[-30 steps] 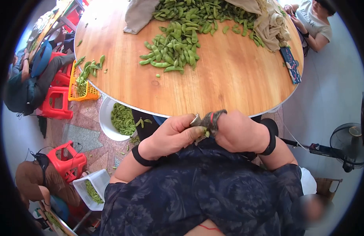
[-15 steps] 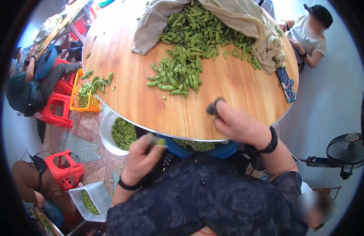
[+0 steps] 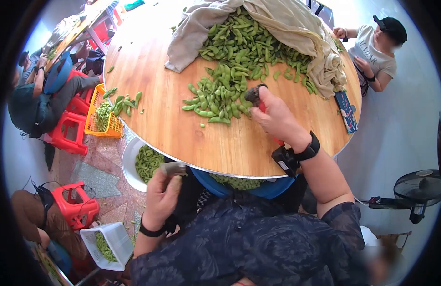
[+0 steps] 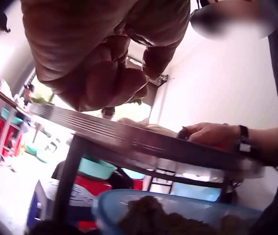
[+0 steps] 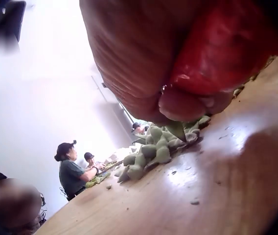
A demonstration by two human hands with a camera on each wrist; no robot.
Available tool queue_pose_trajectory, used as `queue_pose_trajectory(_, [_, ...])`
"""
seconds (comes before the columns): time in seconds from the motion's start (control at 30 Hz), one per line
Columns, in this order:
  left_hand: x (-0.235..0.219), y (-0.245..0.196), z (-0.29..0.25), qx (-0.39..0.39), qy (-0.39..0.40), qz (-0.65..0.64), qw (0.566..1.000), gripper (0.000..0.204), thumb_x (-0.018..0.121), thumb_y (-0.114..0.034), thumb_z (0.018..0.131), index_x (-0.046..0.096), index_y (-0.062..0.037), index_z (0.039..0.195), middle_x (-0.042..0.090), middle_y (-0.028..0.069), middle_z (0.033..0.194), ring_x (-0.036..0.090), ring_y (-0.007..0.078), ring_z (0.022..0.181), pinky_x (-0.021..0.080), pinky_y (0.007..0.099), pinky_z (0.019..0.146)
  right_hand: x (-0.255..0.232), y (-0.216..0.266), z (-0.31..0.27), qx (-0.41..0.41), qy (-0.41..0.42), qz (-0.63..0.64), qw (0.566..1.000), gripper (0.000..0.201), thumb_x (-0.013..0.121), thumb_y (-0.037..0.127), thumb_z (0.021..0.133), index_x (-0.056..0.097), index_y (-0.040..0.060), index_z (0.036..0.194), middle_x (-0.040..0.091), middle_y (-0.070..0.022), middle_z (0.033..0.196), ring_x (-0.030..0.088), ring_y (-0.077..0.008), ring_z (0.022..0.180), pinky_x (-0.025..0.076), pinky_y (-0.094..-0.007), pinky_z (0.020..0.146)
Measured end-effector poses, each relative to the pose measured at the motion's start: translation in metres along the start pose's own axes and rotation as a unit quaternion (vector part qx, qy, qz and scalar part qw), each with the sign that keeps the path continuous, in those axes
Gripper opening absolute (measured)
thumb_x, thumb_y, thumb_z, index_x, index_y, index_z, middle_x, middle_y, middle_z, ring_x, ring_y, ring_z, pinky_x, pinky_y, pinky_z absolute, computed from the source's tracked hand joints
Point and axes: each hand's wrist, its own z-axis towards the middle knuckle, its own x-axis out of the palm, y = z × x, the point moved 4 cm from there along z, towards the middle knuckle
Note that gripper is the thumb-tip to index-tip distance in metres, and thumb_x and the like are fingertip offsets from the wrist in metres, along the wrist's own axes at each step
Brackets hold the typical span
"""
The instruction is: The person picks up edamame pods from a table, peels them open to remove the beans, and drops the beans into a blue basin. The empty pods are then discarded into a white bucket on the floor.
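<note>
My right hand (image 3: 280,114) reaches over the table to the right edge of a pile of green soybean pods (image 3: 220,97). A glossy red handle (image 5: 217,54) lies in its curled fingers; the far end is hidden. A dark mottled cover (image 3: 253,95) sits at its fingertips. In the right wrist view, the fingertips are right at a pod (image 5: 175,129). My left hand (image 3: 161,198) hangs in front of the table edge, fingers loosely curled, with a grey cover (image 3: 172,168) on a fingertip. No pod shows in it.
More pods lie at the back under beige cloth (image 3: 287,24). A blue basin (image 3: 273,188) of shelled beans stands below the edge, a white bucket (image 3: 130,164) of pods to its left. A yellow basket (image 3: 106,131), red stools (image 3: 77,202), a fan (image 3: 418,190) and seated people surround the table.
The hands were together at the table edge, working on a green pod. They have parted: the right moved forward to the pile, the left drew back left. The green bit at the left fingertips is gone.
</note>
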Motion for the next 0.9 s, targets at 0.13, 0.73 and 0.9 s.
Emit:
queue_pose_trajectory(0.13, [0.059, -0.015, 0.030, 0.066, 0.107, -0.027, 0.992, 0.032, 0.054, -0.002, 0.093, 0.050, 0.0029, 0.124, 0.059, 0.0026, 0.097, 0.054, 0.0037, 0.076, 0.045, 0.0196, 0.067, -0.006, 0.019, -0.033, 0.177, 0.019, 0.309, 0.934, 0.018, 0.056, 0.007, 0.090, 0.051, 0.0070, 0.107, 0.050, 0.0028, 0.070, 0.044, -0.0049, 0.043, 0.034, -0.0204, 0.038])
queue_pose_trajectory(0.73, [0.111, -0.021, 0.041, 0.152, 0.200, 0.081, 0.964, 0.020, 0.057, -0.011, 0.093, 0.050, -0.0010, 0.077, 0.046, 0.0074, 0.065, 0.045, 0.0187, 0.055, 0.039, 0.0313, 0.051, 0.005, 0.046, -0.100, 0.206, 0.169, 0.446, 0.855, 0.017, 0.034, 0.005, 0.091, 0.044, 0.0044, 0.105, 0.050, -0.0025, 0.069, 0.045, -0.0079, 0.041, 0.037, -0.0215, 0.038])
queue_pose_trajectory(0.9, [0.112, -0.042, 0.037, 0.292, 0.165, 0.210, 0.918, 0.021, 0.062, -0.005, 0.086, 0.046, -0.0015, 0.073, 0.042, 0.0131, 0.063, 0.045, 0.0318, 0.055, 0.037, 0.0358, 0.049, 0.003, 0.050, -0.103, 0.194, 0.187, 0.368, 0.890, 0.013, 0.035, 0.005, 0.091, 0.043, 0.0048, 0.100, 0.049, -0.0019, 0.068, 0.044, -0.0082, 0.042, 0.036, -0.0224, 0.038])
